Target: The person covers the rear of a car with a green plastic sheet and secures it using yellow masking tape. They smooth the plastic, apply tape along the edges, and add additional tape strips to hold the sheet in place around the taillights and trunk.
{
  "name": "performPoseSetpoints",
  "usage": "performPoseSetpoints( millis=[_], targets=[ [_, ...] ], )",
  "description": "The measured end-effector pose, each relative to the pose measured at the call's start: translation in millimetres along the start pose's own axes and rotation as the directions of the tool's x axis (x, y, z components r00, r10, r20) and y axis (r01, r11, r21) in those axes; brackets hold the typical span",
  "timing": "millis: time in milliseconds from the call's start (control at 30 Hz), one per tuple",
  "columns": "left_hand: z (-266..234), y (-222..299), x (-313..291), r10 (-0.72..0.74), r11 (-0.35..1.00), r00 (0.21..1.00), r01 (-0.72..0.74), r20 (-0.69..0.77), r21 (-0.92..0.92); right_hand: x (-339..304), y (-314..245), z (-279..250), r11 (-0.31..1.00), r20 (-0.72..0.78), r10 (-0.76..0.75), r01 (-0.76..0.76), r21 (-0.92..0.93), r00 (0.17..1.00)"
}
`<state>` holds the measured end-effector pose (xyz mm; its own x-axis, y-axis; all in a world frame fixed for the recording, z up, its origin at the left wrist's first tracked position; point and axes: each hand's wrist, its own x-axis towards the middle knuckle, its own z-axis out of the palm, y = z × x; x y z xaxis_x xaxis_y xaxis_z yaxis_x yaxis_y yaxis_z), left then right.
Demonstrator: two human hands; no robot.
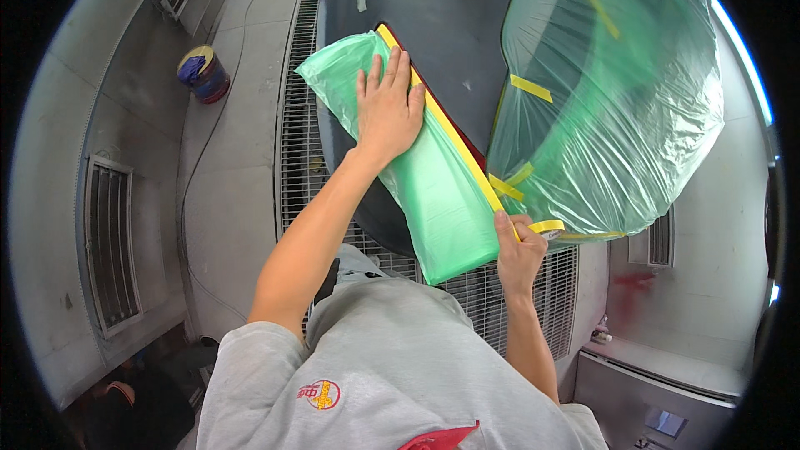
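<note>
A sheet of green masking film (446, 204) hangs over the edge of a dark grey car body panel (450, 8). Yellow masking tape (454, 133) runs along its upper right edge, beside a thin dark red strip. My left hand (390, 108) lies flat on the film near the tape, fingers stretched and slightly apart. At the tape's lower end, my right hand (521, 254) is closed with the thumb on top, gripping the tape. A small roll of yellow tape (547, 227) shows beside its fingers. What lies inside the right hand is partly hidden.
Clear plastic film (617, 117) with yellow tape pieces covers the car at the right. A metal floor grating (297, 142) runs beneath it. At the left stand a paint bucket (204, 75) and a floor cable (240, 58). A wall vent (112, 242) is further left.
</note>
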<state>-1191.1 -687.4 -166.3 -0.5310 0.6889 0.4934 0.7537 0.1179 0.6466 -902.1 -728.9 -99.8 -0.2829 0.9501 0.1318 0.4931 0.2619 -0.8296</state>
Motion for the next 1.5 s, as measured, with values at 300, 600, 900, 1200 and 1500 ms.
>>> performPoseSetpoints(
  millis=[300, 600, 900, 1200, 1500],
  targets=[
    [-0.6, 15.5, -15.9, 0.031, 0.998, 0.999, -0.034, 0.037, 0.062, 4.7, 15.2, -17.8, 0.998, 0.002, -0.046, 0.046, -0.054, 0.999],
    [-2.1, 46.4, -40.2, 0.06, 0.99, 0.997, -0.065, 0.045, 0.124, 8.6, 37.8, -35.4, 0.997, -0.034, -0.037, 0.035, -0.062, 0.999],
    [-4.8, 73.9, -60.2, 0.036, 0.979, 0.995, -0.054, 0.091, 0.198, 15.1, 52.4, -57.3, 0.994, -0.057, -0.068, 0.062, -0.092, 0.996],
    [9.7, 109.3, -90.6, 0.095, 0.977, 0.995, -0.095, 0.011, 0.193, 24.6, 68.9, -83.0, 0.992, -0.082, -0.052, 0.042, -0.121, 0.995],
    [34.3, 153.8, -156.1, 0.404, 0.905, 0.869, -0.426, 0.285, 0.016, 31.3, 97.0, -116.3, 0.939, -0.123, -0.1, 0.052, -0.341, 0.987]
  ],
)
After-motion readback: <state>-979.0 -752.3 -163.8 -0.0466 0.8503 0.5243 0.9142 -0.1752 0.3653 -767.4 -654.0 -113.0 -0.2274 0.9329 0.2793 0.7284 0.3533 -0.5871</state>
